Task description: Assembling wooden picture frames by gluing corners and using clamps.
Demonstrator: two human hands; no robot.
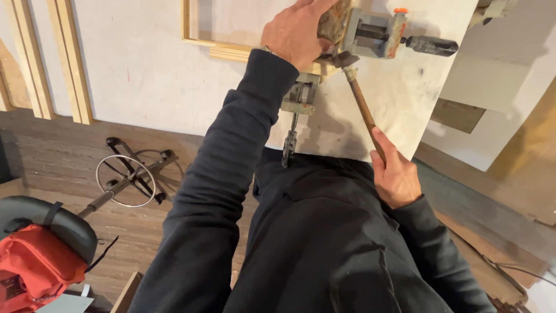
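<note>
My left hand [298, 32] reaches forward and presses on a corner clamp [370, 35], a grey metal vise with two screw handles, fixed at the corner of a wooden frame [223, 49] on a white table [145, 75]. My right hand [397, 174] grips the wooden handle of a hammer [362, 104]. The hammer's metal head [343, 59] rests against the frame corner, just under the clamp. One clamp screw [292, 130] hangs over the table's near edge.
A dark wooden floor lies left, with a round metal stool base [128, 177] lying on it. A black seat and a red bag [35, 264] sit at lower left. Wooden strips [69, 58] lean at the far left. Boards are at right.
</note>
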